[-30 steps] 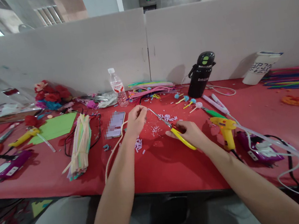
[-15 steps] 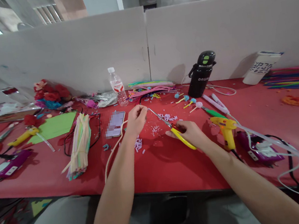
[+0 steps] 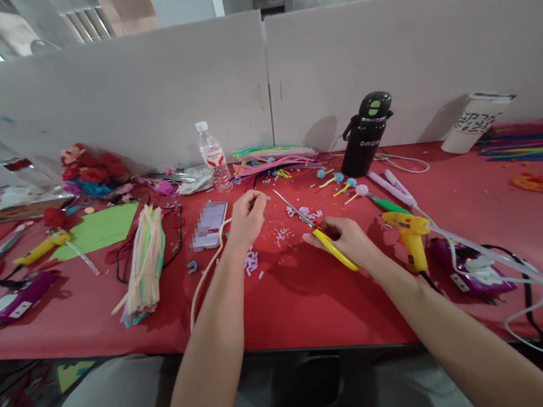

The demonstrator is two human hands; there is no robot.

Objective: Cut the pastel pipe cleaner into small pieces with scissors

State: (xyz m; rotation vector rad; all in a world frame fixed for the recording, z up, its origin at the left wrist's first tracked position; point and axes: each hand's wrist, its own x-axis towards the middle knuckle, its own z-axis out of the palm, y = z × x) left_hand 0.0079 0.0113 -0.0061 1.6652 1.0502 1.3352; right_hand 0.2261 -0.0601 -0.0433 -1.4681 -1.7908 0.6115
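Note:
My left hand (image 3: 249, 217) is closed in a pinch at the middle of the red table; a tiny pale tip shows at its fingertips, too small to name. My right hand (image 3: 340, 238) holds yellow-handled scissors (image 3: 331, 249), their blades pointing up and left, a little apart from my left fingers. Small purple pieces (image 3: 251, 262) lie below my left hand, and more purple cuttings (image 3: 305, 213) lie by the blades. Fine pale bits (image 3: 283, 235) are scattered between the hands. A phone (image 3: 209, 225) lies left of my left hand, beside a cream cord (image 3: 201, 285).
A bundle of pale pipe cleaners (image 3: 145, 265) lies left. Behind stand a water bottle (image 3: 215, 159) and a black flask (image 3: 366, 136). At right are a yellow glue gun (image 3: 410, 236) and a purple power strip (image 3: 468, 273) with cables.
The scissors and my right hand have shifted slightly right, and the blade tips now stand apart from my left fingertips. My left hand has barely moved.

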